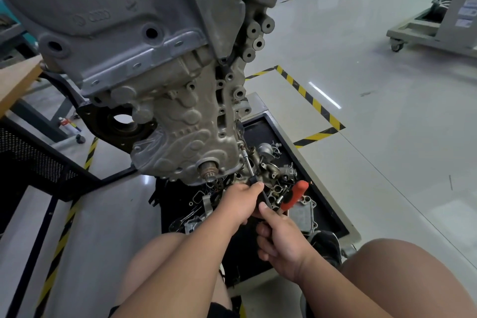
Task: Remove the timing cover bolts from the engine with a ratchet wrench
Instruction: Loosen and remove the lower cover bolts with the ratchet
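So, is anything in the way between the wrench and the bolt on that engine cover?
Nothing visible. The wrench extension runs clear from the left hand up to the right edge of the timing cover, where its tip seems to meet a bolt. Loose parts lie in the tray below.

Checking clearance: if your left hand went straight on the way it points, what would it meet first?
Probably the timing cover, just up the ratchet wrench extension from the left hand; depth unclear.

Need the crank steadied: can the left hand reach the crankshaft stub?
Probably yes: the crankshaft stub sits exposed up-left of the left hand, nothing between, though that hand grips the ratchet wrench.
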Demonstrator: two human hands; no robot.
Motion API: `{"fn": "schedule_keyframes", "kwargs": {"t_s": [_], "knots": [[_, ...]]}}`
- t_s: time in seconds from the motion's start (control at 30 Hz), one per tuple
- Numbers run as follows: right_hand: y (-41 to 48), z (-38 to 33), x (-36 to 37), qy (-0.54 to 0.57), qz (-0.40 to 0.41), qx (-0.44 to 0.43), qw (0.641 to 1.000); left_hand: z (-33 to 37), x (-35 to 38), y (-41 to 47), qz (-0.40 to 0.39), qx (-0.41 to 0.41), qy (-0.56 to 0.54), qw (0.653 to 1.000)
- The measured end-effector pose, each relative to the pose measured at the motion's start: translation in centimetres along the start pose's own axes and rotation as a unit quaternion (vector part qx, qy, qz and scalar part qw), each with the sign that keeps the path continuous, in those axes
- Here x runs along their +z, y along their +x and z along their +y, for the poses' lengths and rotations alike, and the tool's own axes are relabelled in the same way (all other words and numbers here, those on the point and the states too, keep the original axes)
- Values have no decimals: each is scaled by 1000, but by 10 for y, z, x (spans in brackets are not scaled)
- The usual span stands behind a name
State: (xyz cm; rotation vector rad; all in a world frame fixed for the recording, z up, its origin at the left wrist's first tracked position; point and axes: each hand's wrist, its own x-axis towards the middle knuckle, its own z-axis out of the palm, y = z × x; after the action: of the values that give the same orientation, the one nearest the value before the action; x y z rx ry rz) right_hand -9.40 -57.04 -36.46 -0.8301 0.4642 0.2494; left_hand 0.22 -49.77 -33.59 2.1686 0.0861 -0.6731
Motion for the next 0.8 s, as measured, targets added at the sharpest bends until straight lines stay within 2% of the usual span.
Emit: {"fn": "schedule_keyframes", "kwargs": {"t_s": [0.13,0.2,0.33,0.5,0.63,0.8], "knots": [[0,-2,1,-23,25,-12,999,-3,0,-2,-18,-3,-16,1000],[0,-3,0,-72,46,-25,996,-4,0,-3,-30,-12,-44,999],[0,-2,-2,-205,104,-66,971,-6,-1,-8,-42,-33,-84,995],[-7,-3,-6,-320,124,-95,935,-7,-6,-19,-69,-42,-80,994],[-12,-4,-10,-323,136,-106,930,-5,-9,-26,-84,-47,-112,989],[-20,-11,-9,-232,144,-96,957,3,-11,-32,-103,-70,-210,970]]}}
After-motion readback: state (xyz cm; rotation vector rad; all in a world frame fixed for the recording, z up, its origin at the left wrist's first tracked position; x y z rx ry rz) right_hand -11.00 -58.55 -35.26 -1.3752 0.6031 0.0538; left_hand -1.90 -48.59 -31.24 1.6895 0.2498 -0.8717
